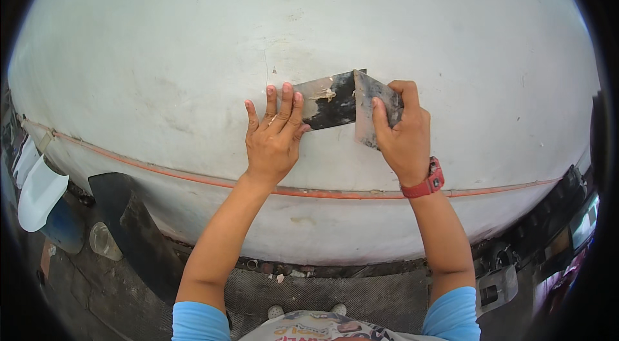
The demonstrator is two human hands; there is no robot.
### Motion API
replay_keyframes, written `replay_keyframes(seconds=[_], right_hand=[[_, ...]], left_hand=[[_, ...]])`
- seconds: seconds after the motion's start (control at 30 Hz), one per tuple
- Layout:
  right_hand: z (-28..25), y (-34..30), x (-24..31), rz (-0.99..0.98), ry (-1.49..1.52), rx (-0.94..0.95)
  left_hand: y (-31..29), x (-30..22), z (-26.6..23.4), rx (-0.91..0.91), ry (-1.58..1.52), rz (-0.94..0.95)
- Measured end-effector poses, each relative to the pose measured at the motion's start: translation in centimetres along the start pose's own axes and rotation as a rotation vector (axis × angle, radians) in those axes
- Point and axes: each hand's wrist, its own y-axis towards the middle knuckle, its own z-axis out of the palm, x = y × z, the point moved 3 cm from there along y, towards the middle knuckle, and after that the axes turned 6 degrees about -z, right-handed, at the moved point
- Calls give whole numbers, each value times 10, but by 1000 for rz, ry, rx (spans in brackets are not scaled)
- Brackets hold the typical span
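Note:
My left hand (276,134) has its fingers stretched over the left end of a dark, flat putty plate (338,101), with the thumb at its lower corner. Beige putty is smeared on the plate's face. A grey, stained putty spreader (370,112) is pinched in my right hand (406,131), thumb on the near face and fingers round its far edge. The spreader stands at an angle with its left edge against the plate's right part. Both are in front of a large, pale, curved panel (193,38) with scuffs and a thin crack.
An orange-red strip (335,194) runs across the panel below my hands. At lower left are a dark curved piece (132,225), a white curved part (42,192) and a clear container (104,241). Black parts (548,212) line the right side. Debris lies along the panel's foot.

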Motion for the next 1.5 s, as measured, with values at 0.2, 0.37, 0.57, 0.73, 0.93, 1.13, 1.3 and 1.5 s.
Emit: replay_keyframes(seconds=[0.2,0.37,0.57,0.73,0.93,1.13,1.3,1.5], right_hand=[[16,38,19,-240,-86,88],[-7,30,3,-116,-19,65],[48,51,28,-375,-58,205],[13,27,20,-154,-57,99],[35,32,25,-239,-102,172],[41,33,30,-255,-87,131],[34,38,30,-263,-97,145],[63,38,40,-383,-83,184]], left_hand=[[4,7,8,-20,27,40],[4,8,8,-21,6,65],[5,12,7,-11,26,24],[6,10,7,-19,1,38],[5,8,8,10,10,31],[6,6,4,3,6,39],[6,9,5,22,0,65],[8,10,3,43,3,58]])
